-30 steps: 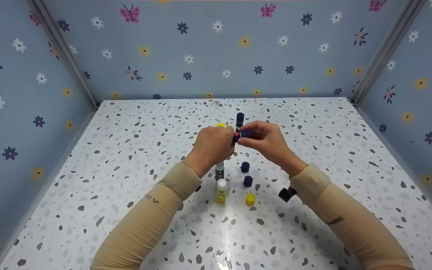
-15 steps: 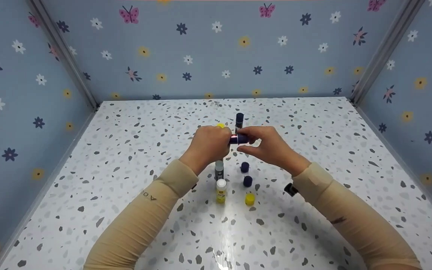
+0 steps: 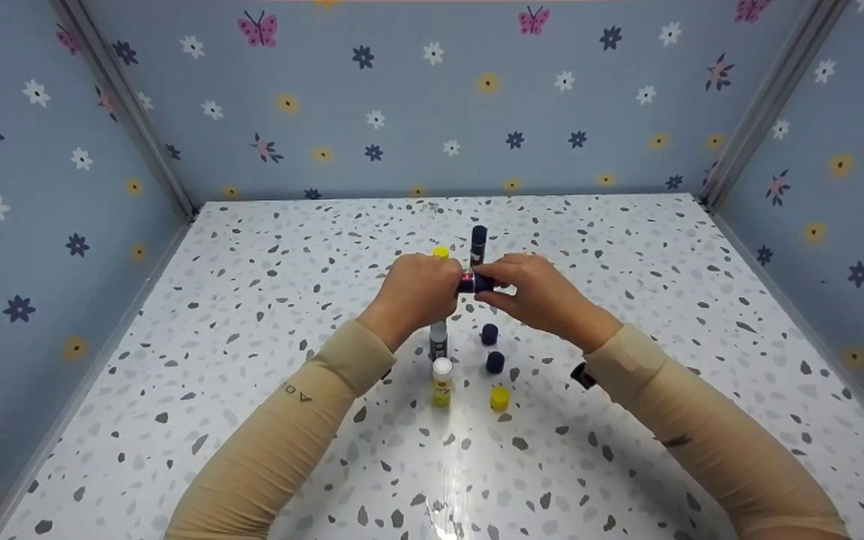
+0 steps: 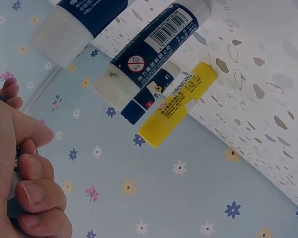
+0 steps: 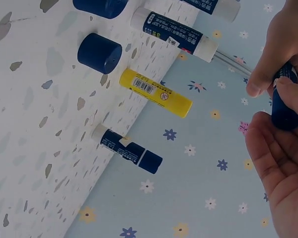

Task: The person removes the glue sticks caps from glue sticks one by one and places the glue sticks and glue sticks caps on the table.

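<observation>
My left hand grips a dark blue glue stick, held sideways above the table; most of its body is hidden in the fist. At its right end, the thumb and fingers of my right hand pinch the dark blue cap, which sits on the stick. Beyond the hands stand a capped dark blue glue stick and a yellow one, partly hidden. Nearer stand a glue stick with a dark label and a yellow one with a white top, both uncapped.
Two loose dark blue caps, one farther and one nearer, lie right of the uncapped sticks, with a yellow cap closer to me. Flower-patterned walls enclose the speckled table on the back and sides.
Both hands have shifted slightly left and nearer. The right fingers loosened around the cap half a second ago and have closed on it again. The standing sticks and loose caps have not moved.
</observation>
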